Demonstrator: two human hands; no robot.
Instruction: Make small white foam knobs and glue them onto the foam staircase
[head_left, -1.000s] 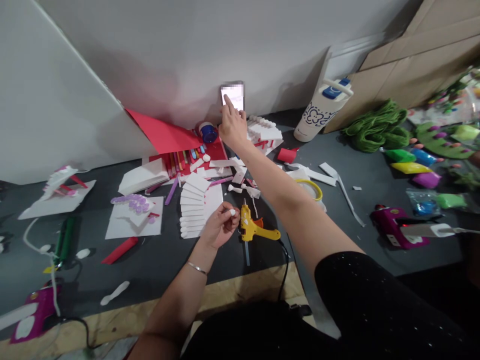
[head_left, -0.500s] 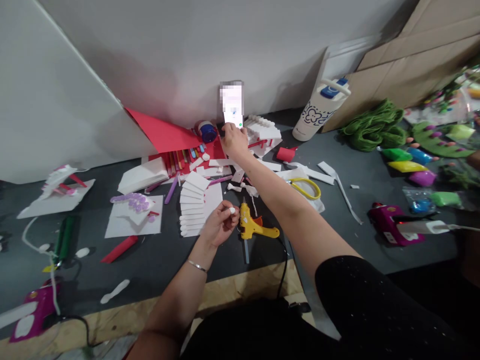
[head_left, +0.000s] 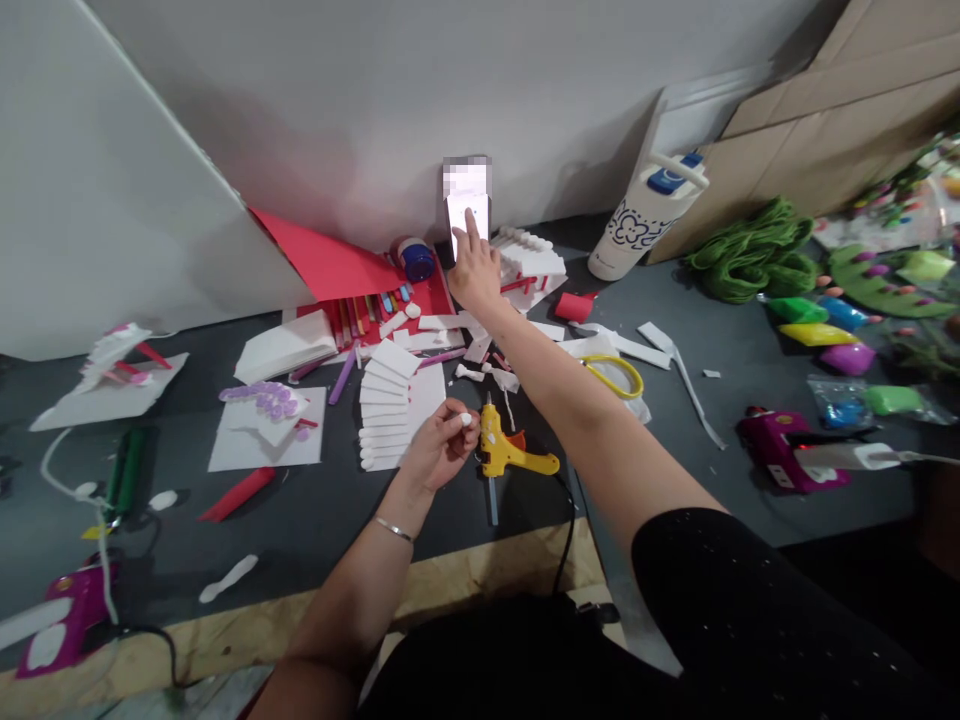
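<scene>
Against the wall leans a lit phone (head_left: 459, 212), and the extended index finger of my right hand (head_left: 478, 272) reaches over its screen. Nothing is held in that hand. Nearer to me, my left hand (head_left: 440, 447) pinches a small white piece (head_left: 466, 420) between thumb and fingers; its material I cannot make out. Just to the right of it lies a yellow glue gun (head_left: 498, 445) with a clear stick in its rear. On the left side of that hand, white paper strips (head_left: 385, 395) are fanned out over a white sheet.
A white tumbler (head_left: 643, 220) stands at the back right, near green yarn (head_left: 754, 258). Yellow-handled scissors (head_left: 637, 380) lie among paper scraps. To the left are a paper stack (head_left: 289, 347), a small purple-trimmed model (head_left: 274, 408) and a red roll (head_left: 241, 494).
My right hand has moved up from the phone's lower edge onto its screen, index finger now stretched out. The screen's picture differs. My left hand stays put with the white piece.
</scene>
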